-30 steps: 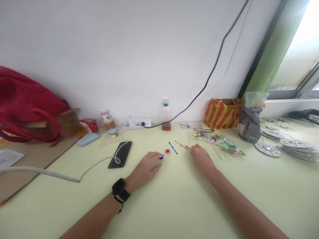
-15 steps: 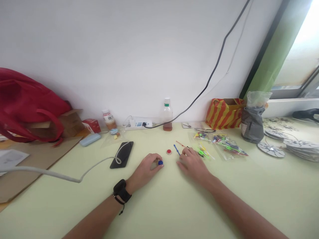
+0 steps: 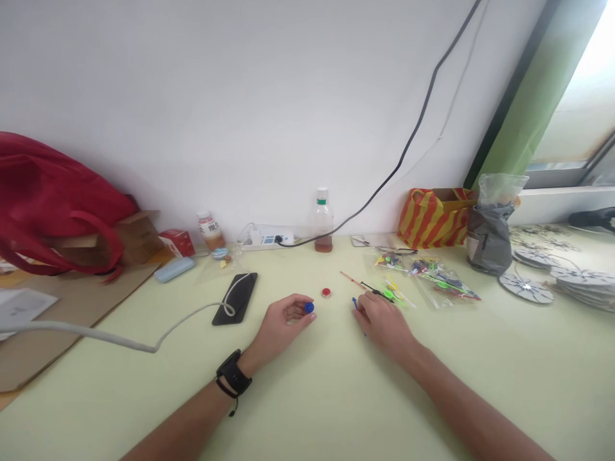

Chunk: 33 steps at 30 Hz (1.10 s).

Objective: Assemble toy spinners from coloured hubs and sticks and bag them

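Between the thumb and fingers of my left hand is a small round blue plastic piece, its face turned towards me. My right hand is closed around a thin blue plastic stick; one end shows above the fingers and the other end below, while its middle is hidden. A small red round piece lies on the table between and beyond my hands. Just past my right hand lie a thin red stick, a black stick and bright green pieces.
Clear bags of colourful plastic parts lie to the right, before a striped bag. A bottle stands by the wall near a power strip. A black phone with a pale cable lies to the left.
My right hand has picked up the blue stick from the table and drawn it slightly right and nearer. My left hand has tilted the round blue piece, raising it slightly.
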{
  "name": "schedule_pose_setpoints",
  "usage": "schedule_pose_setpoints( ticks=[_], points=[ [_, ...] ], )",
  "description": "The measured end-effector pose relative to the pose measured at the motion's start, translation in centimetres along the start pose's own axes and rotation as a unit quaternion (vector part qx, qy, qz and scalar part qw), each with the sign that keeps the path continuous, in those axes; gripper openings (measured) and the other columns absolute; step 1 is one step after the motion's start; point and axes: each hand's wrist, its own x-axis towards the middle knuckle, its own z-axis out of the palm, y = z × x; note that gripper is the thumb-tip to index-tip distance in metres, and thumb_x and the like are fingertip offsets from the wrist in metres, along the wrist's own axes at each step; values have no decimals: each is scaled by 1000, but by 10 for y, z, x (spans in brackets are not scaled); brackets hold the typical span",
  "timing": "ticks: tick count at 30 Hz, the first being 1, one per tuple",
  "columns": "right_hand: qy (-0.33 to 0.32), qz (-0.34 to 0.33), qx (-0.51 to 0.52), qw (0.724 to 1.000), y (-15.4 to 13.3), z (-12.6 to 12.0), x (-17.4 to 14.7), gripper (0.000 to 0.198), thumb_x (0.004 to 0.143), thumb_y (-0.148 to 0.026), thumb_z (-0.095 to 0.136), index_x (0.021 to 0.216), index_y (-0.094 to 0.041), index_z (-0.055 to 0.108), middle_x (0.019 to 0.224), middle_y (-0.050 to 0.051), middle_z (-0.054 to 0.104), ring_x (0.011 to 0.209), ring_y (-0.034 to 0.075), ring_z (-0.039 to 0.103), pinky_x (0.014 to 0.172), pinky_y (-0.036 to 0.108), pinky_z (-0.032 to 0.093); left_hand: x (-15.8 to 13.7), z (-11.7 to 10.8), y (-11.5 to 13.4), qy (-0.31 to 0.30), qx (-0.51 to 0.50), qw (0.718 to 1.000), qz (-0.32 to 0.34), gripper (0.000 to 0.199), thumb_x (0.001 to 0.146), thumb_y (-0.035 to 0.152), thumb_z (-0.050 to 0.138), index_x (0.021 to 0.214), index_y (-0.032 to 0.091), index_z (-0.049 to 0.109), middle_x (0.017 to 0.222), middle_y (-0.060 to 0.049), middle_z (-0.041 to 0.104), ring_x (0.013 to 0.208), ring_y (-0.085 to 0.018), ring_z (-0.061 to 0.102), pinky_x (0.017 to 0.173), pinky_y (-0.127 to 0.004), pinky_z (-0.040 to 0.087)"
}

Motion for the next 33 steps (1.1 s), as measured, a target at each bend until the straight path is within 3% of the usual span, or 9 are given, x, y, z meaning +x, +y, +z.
schedule_pose_setpoints(
  ticks=[3,5,8,11,16,20,26,29,33],
  points=[
    [10,-5,41,999,0,-1,0,15,96,-18,52,82,-21,53,93,7,66,85,23,61,70,32,38,0,2,2,4,-30,999,-14,36,83,39,78,109,16,69,100,-9,74,92,-21,71,89,-36,59],
    [15,2,139,990,-2,-1,-1,17,98,-23,50,81,-22,49,86,5,64,79,22,60,67,31,39,-1,4,4,0,-52,998,-21,37,83,40,79,110,16,69,101,-9,74,94,-21,70,91,-36,58],
    [-11,17,361,932,-11,-3,-2,18,101,-33,45,87,-23,49,78,1,61,69,19,60,63,29,43,-3,9,8,-10,-78,996,-32,38,82,39,80,110,17,68,103,-9,73,97,-22,70,93,-36,58],
    [-10,3,474,880,-22,-5,-4,21,101,-39,45,94,-22,54,83,2,60,71,17,59,65,30,46,-5,13,7,-22,-95,995,-38,37,83,39,80,111,17,68,104,-9,73,99,-22,69,95,-37,57],
    [20,-27,470,882,-35,-9,-7,22,99,-39,52,97,-20,62,88,4,59,76,18,53,69,31,44,-8,19,2,-44,-111,992,-36,38,84,37,79,114,17,68,108,-10,73,103,-22,69,97,-37,56],
    [13,-79,462,883,-42,-12,-11,32,103,-37,43,115,-22,69,98,6,56,87,20,55,74,32,45,-9,21,1,-60,-119,991,-31,38,86,36,78,117,17,68,112,-10,72,104,-23,68,97,-37,56],
    [-16,-84,517,852,-49,-11,-15,37,102,-36,48,134,-25,61,101,5,55,90,19,56,83,34,48,-10,23,6,-71,-126,989,-10,32,88,36,77,113,17,69,108,-10,73,102,-22,69,95,-37,57],
    [-26,-62,555,829,-50,-6,-16,36,97,-37,58,130,-24,61,98,4,59,89,19,59,84,34,50,-11,25,11,-76,-121,990,-5,31,90,36,75,113,17,70,107,-10,74,101,-23,69,94,-37,57],
    [-18,-54,554,831,-51,0,-14,29,93,-37,64,118,-23,64,94,4,64,91,20,63,87,35,50,-13,25,18,-78,-105,991,5,26,92,37,73,108,17,73,108,-10,74,102,-23,69,92,-35,57]
  ],
)
